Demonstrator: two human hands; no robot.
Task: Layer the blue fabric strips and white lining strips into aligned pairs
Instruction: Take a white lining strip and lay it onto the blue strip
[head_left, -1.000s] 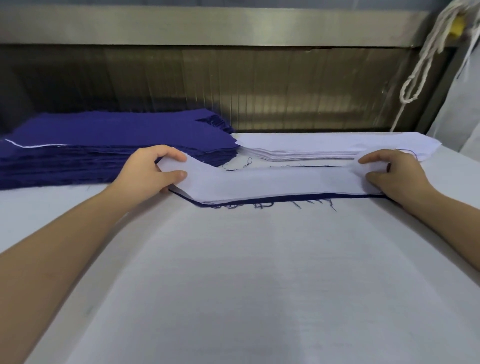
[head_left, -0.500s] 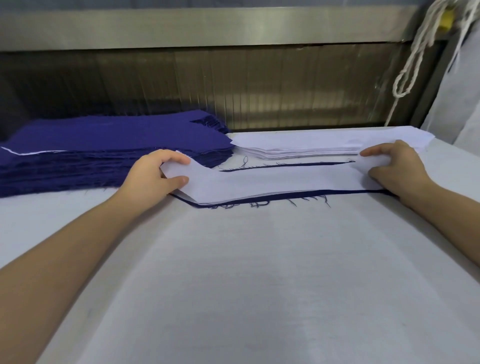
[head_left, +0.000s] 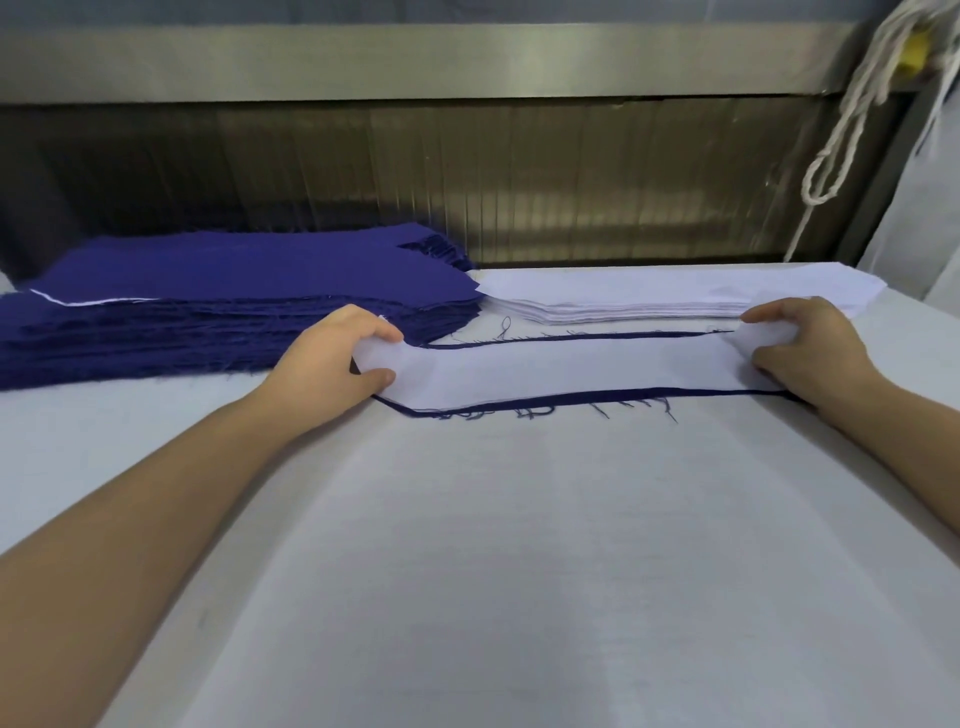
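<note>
The blue stack (head_left: 234, 291) and white stack (head_left: 649, 299) sit side by side at the far edge, within reach. Nearer, your left hand (head_left: 332, 364) and right hand (head_left: 810, 348) each pinch an end of a white strip (head_left: 561, 371) over a blue strip (head_left: 597, 397), likely squaring edges. The pale table (head_left: 467, 571) meets a metal wall (head_left: 519, 182).

Between the forearms the near counter (head_left: 519, 571) gives a hand wide room. Across the middle the lining strip (head_left: 571, 366), on a blue strip (head_left: 597, 399), spans from left hand (head_left: 332, 369) to right hand (head_left: 810, 353), each pinching an end. Beyond, a tall blue stack (head_left: 234, 317) bars the left, a lower white stack (head_left: 649, 293) the right. A metal wall (head_left: 467, 182) closes the back, a rope (head_left: 841, 135) hanging at its right.
</note>
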